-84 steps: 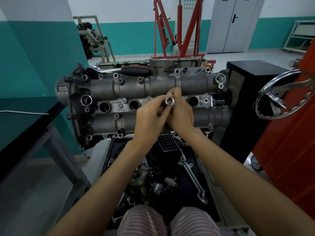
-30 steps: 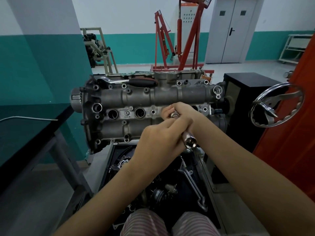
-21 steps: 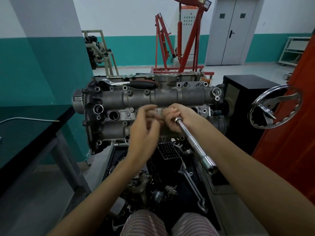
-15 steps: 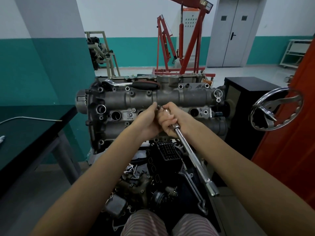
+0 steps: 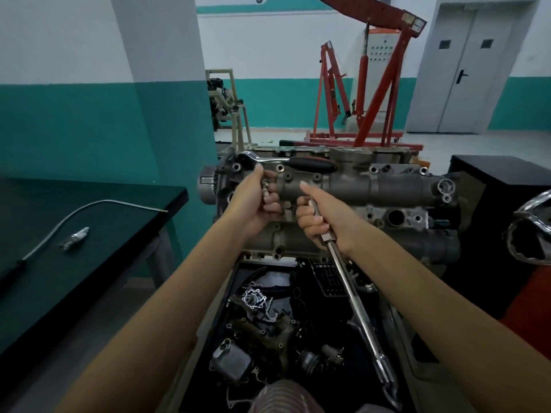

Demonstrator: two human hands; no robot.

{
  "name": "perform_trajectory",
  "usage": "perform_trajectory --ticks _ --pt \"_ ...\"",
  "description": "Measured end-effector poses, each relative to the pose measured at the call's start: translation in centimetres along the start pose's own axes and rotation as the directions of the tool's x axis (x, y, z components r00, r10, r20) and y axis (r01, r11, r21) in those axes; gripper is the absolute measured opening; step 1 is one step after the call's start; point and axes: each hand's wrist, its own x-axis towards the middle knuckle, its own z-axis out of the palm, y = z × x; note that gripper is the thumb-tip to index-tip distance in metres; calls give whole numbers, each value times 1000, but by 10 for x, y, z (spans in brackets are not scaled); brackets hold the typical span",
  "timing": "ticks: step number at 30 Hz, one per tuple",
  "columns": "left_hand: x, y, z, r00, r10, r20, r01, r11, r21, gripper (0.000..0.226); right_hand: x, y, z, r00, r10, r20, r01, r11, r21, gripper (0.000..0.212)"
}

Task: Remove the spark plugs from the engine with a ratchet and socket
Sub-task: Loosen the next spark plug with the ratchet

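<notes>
plug point(image 5: 264, 187) pinched in left hand point(image 5: 256, 201), at 9 o'clock of right hand point(image 5: 320, 217), over engine point(image 5: 372, 186). right grip clenched on socket bar point(image 5: 354, 296). advice: lay plug on bench point(image 5: 89, 234), then seat socket square in next well.

Your right hand point(image 5: 323, 222) grips a polished chrome extension bar point(image 5: 354, 299), smooth and glossy. Beyond your grip, the engine head point(image 5: 387, 189) is dull, rough-cast grey metal. The table point(image 5: 89, 234) left of it looks matt black.
</notes>
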Motion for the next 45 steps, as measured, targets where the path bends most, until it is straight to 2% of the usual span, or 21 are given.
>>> perform_trajectory --ticks 3,5,8,10,14,18,20,22,26,30,33,36,41,45 --pt "-10 16 -23 1000 31 4 -31 957 288 37 19 8 47 992 -125 -10 120 971 -205 34" --pt "-17 30 -43 982 184 -44 -143 875 464 39 35 18 82 982 -190 -9 179 939 -294 36" --pt "-27 61 -84 889 449 -86 -255 644 721 30 63 39 132 972 -236 -5 218 906 -363 37" --pt "-33 85 -118 856 509 -84 -229 521 822 29 87 60 164 968 -250 -5 228 892 -389 36" --pt "-36 123 -193 865 469 -180 -69 465 883 30 142 110 221 981 -191 -18 169 903 -396 31" --pt "-30 147 -278 807 488 -332 126 407 905 22 191 154 254 998 -48 -43 28 923 -385 22" --pt "-23 154 -314 753 534 -384 222 344 912 16 211 172 259 996 53 -67 -72 942 -327 21" --pt "-15 157 -341 703 582 -409 311 266 912 21 227 189 261 986 140 -87 -158 956 -246 23" --pt "5 153 -375 698 560 -446 406 204 891 26 239 210 268 960 273 -69 -280 952 -124 21" --pt "20 154 -390 723 516 -460 448 157 880 26 250 220 277 931 364 -12 -362 922 -137 21" --pt "28 154 -392 773 484 -411 463 15 886 27 258 221 282 909 414 38 -402 899 -176 22" --pt "29 152 -391 754 513 -410 522 -89 848 29 261 222 281 897 440 52 -421 883 -210 21" --pt "21 149 -389 767 495 -409 487 -34 873 30 258 220 279 903 424 68 -401 890 -217 21" --pt "1 151 -364 706 602 -375 505 -57 861 34 247 215 274 940 339 33 -327 925 -192 25"
